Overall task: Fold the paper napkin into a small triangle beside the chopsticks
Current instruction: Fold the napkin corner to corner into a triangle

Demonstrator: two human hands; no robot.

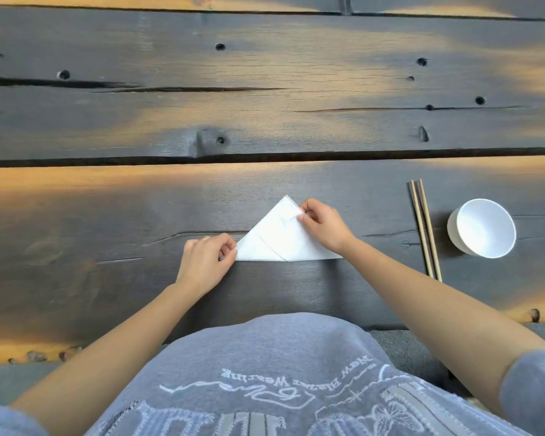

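A white paper napkin (276, 239) lies flat on the dark wooden table (265, 121), folded into a triangle with its long edge toward me and its tip pointing away. My left hand (205, 261) pinches the napkin's left corner. My right hand (323, 223) pinches the upper right edge near the tip and covers part of that side. A pair of wooden chopsticks (423, 229) lies to the right of the napkin, pointing away from me, well apart from it.
A white bowl (482, 228) stands just right of the chopsticks. The table has long cracks, gaps between planks and small knot holes. Its near edge runs just in front of my body.
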